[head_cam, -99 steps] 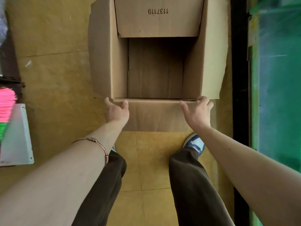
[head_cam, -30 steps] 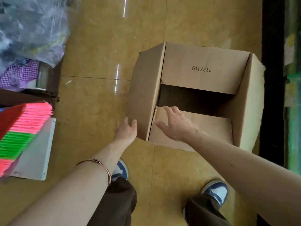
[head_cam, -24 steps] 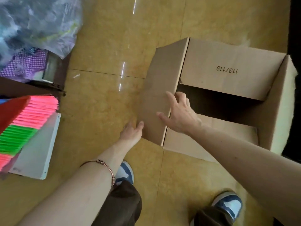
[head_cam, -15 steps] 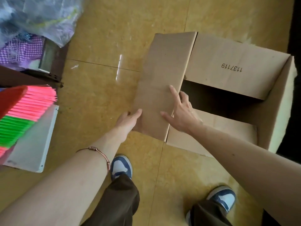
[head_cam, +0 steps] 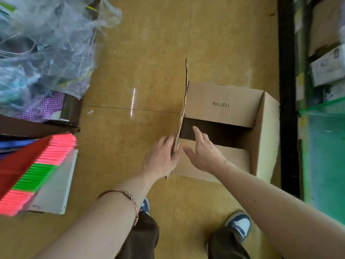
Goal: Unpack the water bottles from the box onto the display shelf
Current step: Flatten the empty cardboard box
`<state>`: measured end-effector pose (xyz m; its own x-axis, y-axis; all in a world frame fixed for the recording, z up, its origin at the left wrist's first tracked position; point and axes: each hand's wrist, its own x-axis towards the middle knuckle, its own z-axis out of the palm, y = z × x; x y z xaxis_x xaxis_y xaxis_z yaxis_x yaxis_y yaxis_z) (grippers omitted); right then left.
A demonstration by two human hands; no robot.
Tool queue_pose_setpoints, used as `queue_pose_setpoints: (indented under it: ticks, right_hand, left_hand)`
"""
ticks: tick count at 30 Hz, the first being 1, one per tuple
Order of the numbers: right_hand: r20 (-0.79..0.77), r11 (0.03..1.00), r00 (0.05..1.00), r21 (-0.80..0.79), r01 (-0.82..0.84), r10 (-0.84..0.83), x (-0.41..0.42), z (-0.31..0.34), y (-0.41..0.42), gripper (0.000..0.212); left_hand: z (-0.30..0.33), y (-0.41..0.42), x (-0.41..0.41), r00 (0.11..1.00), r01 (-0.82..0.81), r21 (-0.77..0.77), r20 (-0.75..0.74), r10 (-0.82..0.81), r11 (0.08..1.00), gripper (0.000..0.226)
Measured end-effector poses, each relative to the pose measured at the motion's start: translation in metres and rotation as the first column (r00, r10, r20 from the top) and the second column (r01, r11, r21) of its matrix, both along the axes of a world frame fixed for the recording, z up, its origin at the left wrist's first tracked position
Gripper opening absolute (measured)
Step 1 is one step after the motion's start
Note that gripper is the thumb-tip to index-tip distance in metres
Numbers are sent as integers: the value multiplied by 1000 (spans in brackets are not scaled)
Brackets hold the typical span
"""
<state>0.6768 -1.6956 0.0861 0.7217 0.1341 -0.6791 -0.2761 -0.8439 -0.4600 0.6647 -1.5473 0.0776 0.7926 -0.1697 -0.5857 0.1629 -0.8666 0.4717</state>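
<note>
Left hand (head_cam: 160, 159) grips the upright left flap (head_cam: 182, 116) of the cardboard box (head_cam: 265, 135); right hand (head_cam: 205, 152), fingers spread, hovers over its opening.

Soft, even light is filling the scene, and a narrow white glare streak is shining on the yellow floor (head_cam: 133, 101) near ten o'clock from centre. The box (head_cam: 265, 135) interior is sitting in deep shadow. Wide-angle bending is stretching the edges, and motion blur is smearing the plastic bags (head_cam: 46, 43) at ten o'clock.
</note>
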Motion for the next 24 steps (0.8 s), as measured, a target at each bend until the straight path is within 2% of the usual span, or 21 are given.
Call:
queue_pose_setpoints:
  ticks: [2,4,6,10,16,20,24]
  right_hand:
    - [-24,999,999,-25,28,-29,-6,-6,-21,68]
    - [-38,997,998,-49,55,-57,-11,-17,-45,65]
    - [-51,994,995,-67,86,-90,-19,-31,-68,64]
    - [-64,987,988,-92,133,-139,-36,-61,-106,64]
    - [-86,987,985,-73,143,-150,-51,-103,-125,64]
    - [-79,982,979,-27,185,-187,-55,-101,-126,62]
    - [-48,978,977,9,210,-209,-59,-68,-134,62]
  left_hand:
    - [-5,-28,-7,991,134,26,14,-135,991,67]
    - [-19,-51,-16,976,218,34,3,-218,975,73]
    - [-38,-70,-27,961,271,49,-60,-269,961,72]
    - [-73,-91,-44,881,470,240,-69,-468,850,60]
    - [-108,-103,-47,865,494,409,-140,-483,767,58]
    - [-100,-109,-40,818,571,442,-233,-527,691,62]
    - [-68,-122,-37,835,550,395,-246,-492,736,65]
